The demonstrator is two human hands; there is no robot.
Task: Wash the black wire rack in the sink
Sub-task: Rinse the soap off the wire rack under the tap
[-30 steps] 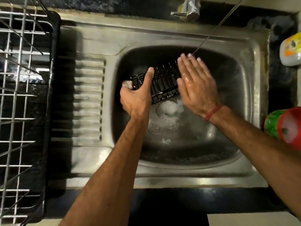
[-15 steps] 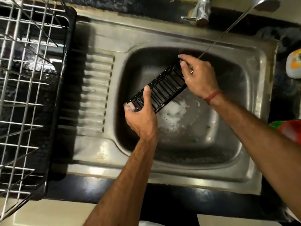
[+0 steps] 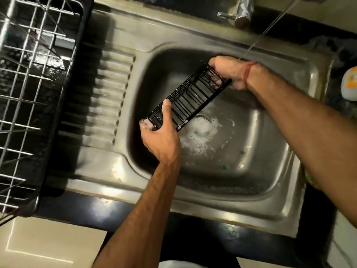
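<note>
Two hands are seen holding the black wire rack [image 3: 190, 97] over the basin of the steel sink [image 3: 270, 206]. The rack is held slantwise, its near-left end low and its far-right end higher, above the drain [image 3: 201, 125], where white suds [image 3: 195, 140] are gathered. The near-left end is gripped by the left hand [image 3: 161, 141], with the thumb laid up along the bars on top and the other fingers curled beneath, where foam is seen at the fingertips. The far-right end is clasped by the right hand [image 3: 229, 72], whose fingers are wrapped around the end of the frame and partly seen through the bars. A red thread band [image 3: 248, 74] is worn at the right wrist. A thin stream of water [image 3: 268, 29] is seen slanting down from the upper right to the right hand; whether the rack itself is struck by it cannot be told. Part of the tap [image 3: 241, 12] is seen at the back edge of the sink. The ribbed draining board [image 3: 108, 97] lies to the left of the basin, and beyond it a metal wire dish rack [image 3: 25, 78] is set in a black tray [image 3: 58, 151]. At the right edge a white bottle with an orange label [image 3: 350, 82] is partly in view.
</note>
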